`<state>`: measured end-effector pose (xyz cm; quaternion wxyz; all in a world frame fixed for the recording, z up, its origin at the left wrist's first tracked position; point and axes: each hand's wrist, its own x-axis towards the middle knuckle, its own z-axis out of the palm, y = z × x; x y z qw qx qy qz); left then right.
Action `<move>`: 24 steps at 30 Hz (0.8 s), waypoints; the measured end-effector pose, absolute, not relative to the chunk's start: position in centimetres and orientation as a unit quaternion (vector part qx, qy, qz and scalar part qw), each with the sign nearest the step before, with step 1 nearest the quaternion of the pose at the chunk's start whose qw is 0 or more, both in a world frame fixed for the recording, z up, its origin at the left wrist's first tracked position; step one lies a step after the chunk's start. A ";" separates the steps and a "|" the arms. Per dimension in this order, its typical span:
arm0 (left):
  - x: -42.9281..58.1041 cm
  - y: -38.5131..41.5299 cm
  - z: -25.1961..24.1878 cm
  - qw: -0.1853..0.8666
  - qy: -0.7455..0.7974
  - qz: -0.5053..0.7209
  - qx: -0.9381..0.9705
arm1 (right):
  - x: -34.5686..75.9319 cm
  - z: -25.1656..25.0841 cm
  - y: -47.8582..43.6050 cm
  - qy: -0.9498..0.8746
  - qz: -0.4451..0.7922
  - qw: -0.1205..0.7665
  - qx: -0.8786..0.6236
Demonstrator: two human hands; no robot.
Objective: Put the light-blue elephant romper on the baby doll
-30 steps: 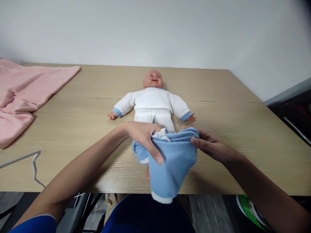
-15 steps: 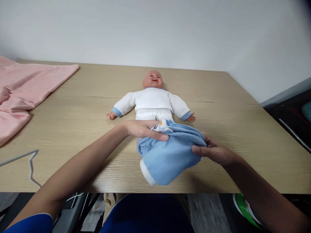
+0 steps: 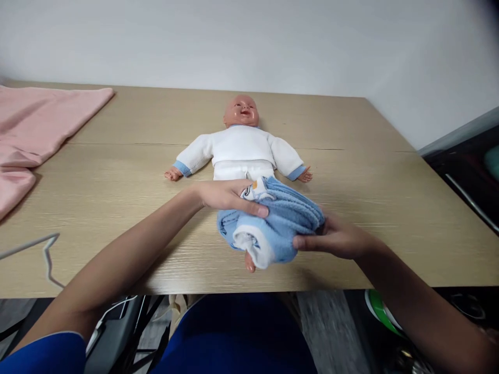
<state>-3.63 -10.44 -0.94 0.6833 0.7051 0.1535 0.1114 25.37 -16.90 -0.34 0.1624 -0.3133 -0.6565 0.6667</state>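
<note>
A baby doll (image 3: 242, 143) in a white top with blue cuffs lies on its back on the table, head away from me. Bunched over its lower legs are blue doll pants (image 3: 288, 208) with a white cuff and a small printed patch. My left hand (image 3: 230, 197) grips the bunched waist, thumb on top. On the other side my right hand (image 3: 331, 236) pinches the cloth, its fingers partly hidden behind it. A bit of the doll's foot (image 3: 250, 262) shows below the white cuff; the rest of the legs is covered.
A pink cloth (image 3: 35, 130) lies at the left of the wooden table (image 3: 390, 218). Near the front left edge is a white hanger (image 3: 47, 254). A black object (image 3: 463, 161) stands by the right edge. Below the table are a chair and a green-and-white round item (image 3: 382, 311).
The pant leg has bunched up and turned, so its white cuff opening now faces me and part of a foot shows. The view has tilted down slightly. Both hands keep their hold.
</note>
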 end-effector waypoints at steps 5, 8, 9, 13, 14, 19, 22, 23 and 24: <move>-3.3 -11.2 -1.1 0.730 0.194 0.192 0.626 | 24.4 -1.9 -16.9 -0.526 0.712 0.302 -0.353; -3.1 -11.6 -1.2 0.764 0.201 0.221 0.572 | 23.7 -2.5 -17.0 -0.478 0.738 0.315 -0.357; -3.1 -11.6 -1.2 0.763 0.202 0.223 0.572 | 23.6 -2.6 -17.1 -0.477 0.733 0.317 -0.367; -3.0 -11.4 -0.9 0.724 0.177 0.184 0.641 | 23.9 -2.3 -17.7 -0.564 0.672 0.306 -0.369; -2.8 -11.4 -0.7 0.716 0.169 0.168 0.656 | 23.9 -2.1 -17.9 -0.588 0.655 0.299 -0.368; -1.5 -12.6 0.2 0.661 0.210 0.151 0.704 | 22.9 -0.9 -18.9 -0.600 0.551 0.346 -0.466; -1.0 -13.3 0.4 0.622 0.272 0.180 0.711 | 22.7 -0.6 -19.2 -0.609 0.473 0.381 -0.510; -0.9 -13.4 0.3 0.611 0.286 0.187 0.714 | 22.7 -0.4 -19.3 -0.622 0.450 0.378 -0.517; -0.8 -13.6 0.3 0.600 0.294 0.192 0.719 | 22.8 -0.1 -19.4 -0.642 0.422 0.366 -0.524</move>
